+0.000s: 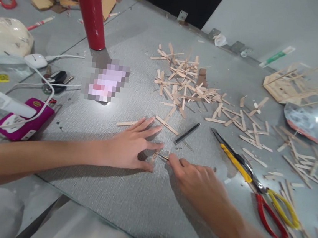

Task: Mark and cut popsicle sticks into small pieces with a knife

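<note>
My left hand (132, 146) lies low over the grey table, its other fingers spread. Between its thumb and index finger it steadies a short piece of wooden craft stick (153, 158). From the right, my right hand (188, 174) grips a thin pointed metal tool (163, 156) whose tip meets that piece; the handle is hidden in the fist. A slotted craft stick (167, 125) lies just beyond my left fingertips, and another craft stick (125, 123) pokes out beside that hand. Above my right hand rests a slim black pen-like tool (187, 133).
Scissors with red and yellow handles (275, 210) and a yellow utility knife (235, 161) lie at right. Beyond are heaped craft sticks (187, 80) and a wooden frame model (284, 86). A phone (105, 83), purple power bank (28, 118), cables and red post (90, 14) stand left.
</note>
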A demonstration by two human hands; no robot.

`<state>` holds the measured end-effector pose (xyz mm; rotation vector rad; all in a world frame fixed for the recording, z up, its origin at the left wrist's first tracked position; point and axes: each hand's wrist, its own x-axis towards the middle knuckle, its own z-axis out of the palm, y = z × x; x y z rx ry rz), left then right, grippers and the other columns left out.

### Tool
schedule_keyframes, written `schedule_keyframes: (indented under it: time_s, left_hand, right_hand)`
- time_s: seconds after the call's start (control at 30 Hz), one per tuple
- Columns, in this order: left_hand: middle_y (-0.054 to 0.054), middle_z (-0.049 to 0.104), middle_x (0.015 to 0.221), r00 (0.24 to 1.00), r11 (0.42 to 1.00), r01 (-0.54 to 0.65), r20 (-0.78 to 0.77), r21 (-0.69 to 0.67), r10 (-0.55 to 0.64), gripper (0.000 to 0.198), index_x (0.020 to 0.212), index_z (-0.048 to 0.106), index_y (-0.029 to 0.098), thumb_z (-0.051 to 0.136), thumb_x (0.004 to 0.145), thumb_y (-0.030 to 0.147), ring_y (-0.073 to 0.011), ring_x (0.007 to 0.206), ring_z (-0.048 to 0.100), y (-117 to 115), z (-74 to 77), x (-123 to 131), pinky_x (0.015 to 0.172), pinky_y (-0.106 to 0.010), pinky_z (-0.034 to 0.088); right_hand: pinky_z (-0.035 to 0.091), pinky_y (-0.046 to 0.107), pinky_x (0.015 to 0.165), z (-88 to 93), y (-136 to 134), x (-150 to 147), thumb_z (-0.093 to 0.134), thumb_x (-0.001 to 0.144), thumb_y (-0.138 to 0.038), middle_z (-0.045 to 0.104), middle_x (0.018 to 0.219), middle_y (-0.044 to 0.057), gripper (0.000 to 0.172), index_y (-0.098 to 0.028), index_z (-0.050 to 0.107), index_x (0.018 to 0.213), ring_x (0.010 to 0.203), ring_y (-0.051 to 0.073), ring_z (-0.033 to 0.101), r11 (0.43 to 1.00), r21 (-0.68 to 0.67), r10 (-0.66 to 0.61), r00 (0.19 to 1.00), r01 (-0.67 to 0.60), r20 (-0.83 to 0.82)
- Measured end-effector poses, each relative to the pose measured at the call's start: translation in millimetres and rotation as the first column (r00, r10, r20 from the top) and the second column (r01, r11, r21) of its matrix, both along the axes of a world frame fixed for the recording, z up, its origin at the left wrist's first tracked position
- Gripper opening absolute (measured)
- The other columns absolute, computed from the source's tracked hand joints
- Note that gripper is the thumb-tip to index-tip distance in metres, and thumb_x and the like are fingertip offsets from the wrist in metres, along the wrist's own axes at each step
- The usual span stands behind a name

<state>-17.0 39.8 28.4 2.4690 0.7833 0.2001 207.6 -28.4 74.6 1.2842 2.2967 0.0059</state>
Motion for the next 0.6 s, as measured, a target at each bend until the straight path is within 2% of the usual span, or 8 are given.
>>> schedule_keyframes:
  time_s: [0.17,0.37,0.5,0.6]
  left_hand:
    - [-0.011,0.027,0.169,1.0,1.0,-0.002,0.008,0.001,0.002,0.07,0.142,0.061,0.025,0.072,0.086,0.064,-0.0389,0.159,0.006,-0.2,-0.3,0.5,0.127,-0.058,0.014]
    - [-0.01,0.025,0.169,0.999,0.999,-0.031,0.014,-0.014,0.031,0.069,0.141,0.064,0.026,0.075,0.083,0.063,-0.0419,0.158,0.004,0.3,0.4,-0.4,0.126,-0.062,0.014]
    - [-0.01,0.027,0.169,0.998,0.998,-0.057,0.007,-0.002,0.057,0.07,0.139,0.065,0.028,0.076,0.08,0.066,-0.045,0.157,0.005,0.5,1.5,0.0,0.125,-0.064,0.014]
    - [-0.011,0.029,0.168,0.998,0.998,-0.06,-0.001,0.007,0.06,0.07,0.137,0.067,0.028,0.077,0.08,0.067,-0.0467,0.157,0.005,0.6,1.9,0.6,0.125,-0.065,0.014]
  right_hand:
    - [0.016,0.033,0.048,-1.7,0.6,-1.6,0.045,0.082,0.005,0.071,0.072,0.002,0.038,-0.018,0.063,0.105,0.057,0.016,0.068,0.999,-0.043,-0.026,1.0,0.025,-0.017]
    - [0.019,0.032,0.047,-1.9,-1.6,-2.8,0.044,0.081,0.006,0.07,0.07,0.005,0.038,-0.017,0.065,0.103,0.053,0.016,0.065,0.999,-0.032,0.037,0.999,-0.036,0.024]
    - [0.019,0.032,0.049,-7.8,2.5,4.1,0.042,0.081,0.005,0.067,0.064,0.003,0.037,-0.015,0.063,0.105,0.051,0.015,0.062,0.996,-0.076,0.032,0.997,-0.038,-0.076]
    - [0.018,0.032,0.05,-14.1,5.3,8.8,0.038,0.087,0.002,0.064,0.061,0.001,0.034,-0.015,0.061,0.105,0.052,0.015,0.06,0.992,-0.122,-0.003,0.99,-0.014,-0.141]
